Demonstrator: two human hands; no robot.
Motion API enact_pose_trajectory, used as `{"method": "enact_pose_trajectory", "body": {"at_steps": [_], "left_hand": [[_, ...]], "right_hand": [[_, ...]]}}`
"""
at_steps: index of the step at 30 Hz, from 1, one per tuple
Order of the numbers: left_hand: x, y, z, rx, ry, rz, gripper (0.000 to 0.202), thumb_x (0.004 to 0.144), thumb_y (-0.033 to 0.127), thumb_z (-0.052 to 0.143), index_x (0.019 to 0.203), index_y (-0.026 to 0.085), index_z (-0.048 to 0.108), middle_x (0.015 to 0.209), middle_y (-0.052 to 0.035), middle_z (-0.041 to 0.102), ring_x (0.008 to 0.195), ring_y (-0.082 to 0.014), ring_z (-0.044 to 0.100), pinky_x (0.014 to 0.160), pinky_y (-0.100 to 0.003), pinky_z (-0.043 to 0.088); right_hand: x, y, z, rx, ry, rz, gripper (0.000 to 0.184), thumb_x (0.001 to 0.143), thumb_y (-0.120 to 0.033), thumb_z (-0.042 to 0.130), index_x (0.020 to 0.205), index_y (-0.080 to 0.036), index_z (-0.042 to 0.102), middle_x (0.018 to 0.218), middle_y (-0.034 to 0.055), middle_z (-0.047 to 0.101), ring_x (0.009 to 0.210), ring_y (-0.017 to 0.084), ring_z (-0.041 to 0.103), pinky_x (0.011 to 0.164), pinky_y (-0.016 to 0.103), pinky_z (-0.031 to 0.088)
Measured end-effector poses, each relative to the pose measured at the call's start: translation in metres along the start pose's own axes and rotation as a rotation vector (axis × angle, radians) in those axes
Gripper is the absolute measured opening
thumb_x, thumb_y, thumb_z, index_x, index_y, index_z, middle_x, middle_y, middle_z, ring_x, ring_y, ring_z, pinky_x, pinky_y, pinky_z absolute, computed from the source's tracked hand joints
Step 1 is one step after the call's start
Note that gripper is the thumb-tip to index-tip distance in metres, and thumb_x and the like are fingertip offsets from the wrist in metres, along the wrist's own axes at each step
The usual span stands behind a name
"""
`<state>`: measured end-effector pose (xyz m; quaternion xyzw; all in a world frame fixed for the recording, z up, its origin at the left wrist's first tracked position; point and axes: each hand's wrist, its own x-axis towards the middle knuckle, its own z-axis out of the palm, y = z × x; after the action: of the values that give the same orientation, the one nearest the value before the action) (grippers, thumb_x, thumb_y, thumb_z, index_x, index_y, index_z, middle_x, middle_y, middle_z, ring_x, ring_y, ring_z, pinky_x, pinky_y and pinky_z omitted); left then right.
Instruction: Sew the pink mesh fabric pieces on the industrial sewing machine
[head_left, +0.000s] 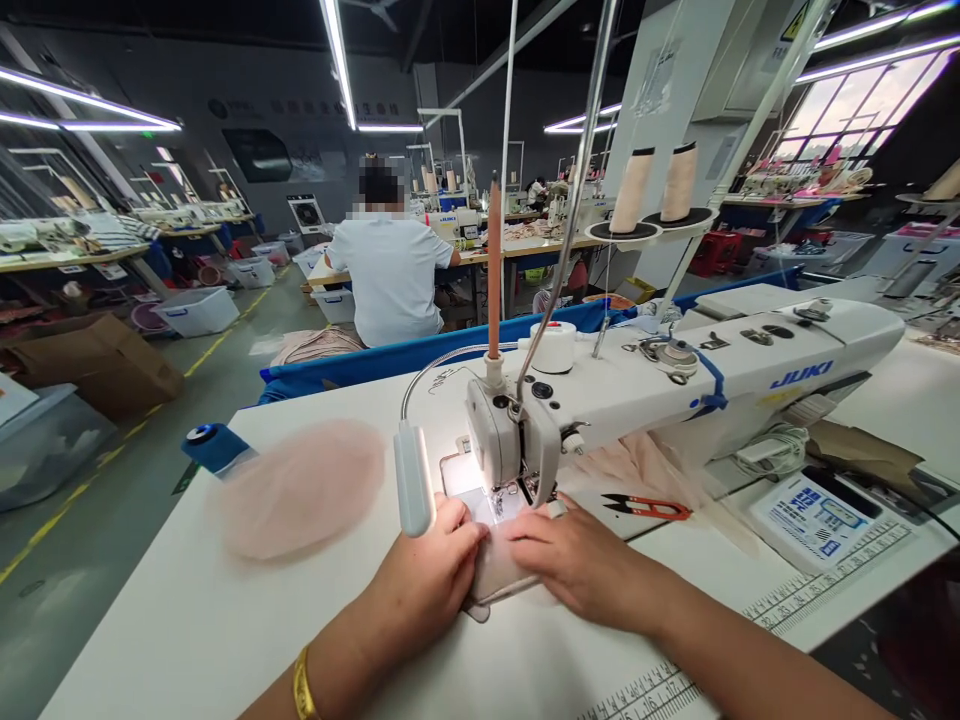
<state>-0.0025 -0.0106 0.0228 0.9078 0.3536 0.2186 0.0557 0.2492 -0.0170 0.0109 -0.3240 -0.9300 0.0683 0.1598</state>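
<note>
My left hand (442, 555) is closed at the front left of the needle plate, thumb and fingers pressed together on a thin sheer fabric (499, 555). From the right, my right hand (577, 560) has its fingers bent and closed on the same fabric, just below the presser foot (501, 497). The fabric is so pale that its edges hardly show against the plate. Over both hands stands the head of a white sewing machine (499, 430). A small lit lamp (414, 480) hangs close to the left hand.
A pink sheer piece (307, 490) lies left on the table, beside a blue thread cone (215, 445). Orange thread snips (646, 507) and more pink fabric (637, 470) lie right of the needle. Farther right is a white box (814, 515). A person (386, 270) sits ahead.
</note>
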Motion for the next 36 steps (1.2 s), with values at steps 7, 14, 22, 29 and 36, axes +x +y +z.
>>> {"method": "enact_pose_trajectory", "body": {"at_steps": [7,14,22,29,36], "left_hand": [[0.002,0.017,0.005,-0.043,0.051,0.095,0.030,0.099,0.009,0.044,0.078,0.019,0.064,0.099,-0.0090,0.069,0.092,-0.0231,0.062,0.083,-0.038,0.051],[0.002,0.015,0.009,0.021,0.056,0.136,0.028,0.100,0.009,0.045,0.097,0.020,0.070,0.084,-0.0050,0.070,0.072,-0.0199,0.058,0.072,-0.037,0.047],[-0.001,0.012,0.012,0.030,0.082,0.135,0.026,0.095,0.006,0.048,0.092,0.020,0.070,0.082,-0.0051,0.068,0.072,-0.0205,0.055,0.072,-0.036,0.046],[0.000,0.005,0.012,0.042,0.081,0.110,0.030,0.101,0.008,0.044,0.104,0.020,0.072,0.095,-0.0088,0.071,0.087,-0.0228,0.061,0.076,-0.035,0.051],[0.000,0.009,0.014,0.034,0.081,0.137,0.029,0.099,0.006,0.043,0.091,0.019,0.068,0.082,-0.0064,0.067,0.076,-0.0210,0.057,0.077,-0.037,0.049]], "right_hand": [[-0.006,0.012,-0.003,-0.027,0.143,0.040,0.023,0.090,-0.006,0.054,0.101,-0.021,0.068,0.091,0.0064,0.069,0.092,0.024,0.054,0.085,0.036,0.040],[-0.005,-0.001,0.002,0.009,0.025,-0.010,0.024,0.090,-0.004,0.053,0.100,-0.021,0.067,0.097,0.0045,0.072,0.088,0.023,0.057,0.086,0.036,0.038],[-0.006,-0.002,0.004,0.055,-0.007,0.017,0.028,0.090,-0.004,0.052,0.105,-0.022,0.068,0.100,0.0044,0.071,0.086,0.021,0.058,0.085,0.036,0.040],[-0.004,0.001,0.010,0.019,0.029,0.044,0.039,0.090,-0.004,0.051,0.121,-0.022,0.066,0.106,0.0074,0.072,0.093,0.024,0.060,0.085,0.036,0.045],[-0.007,0.005,0.011,0.012,0.049,0.044,0.037,0.091,-0.003,0.051,0.117,-0.023,0.068,0.107,0.0070,0.073,0.095,0.025,0.061,0.091,0.040,0.047]]}}
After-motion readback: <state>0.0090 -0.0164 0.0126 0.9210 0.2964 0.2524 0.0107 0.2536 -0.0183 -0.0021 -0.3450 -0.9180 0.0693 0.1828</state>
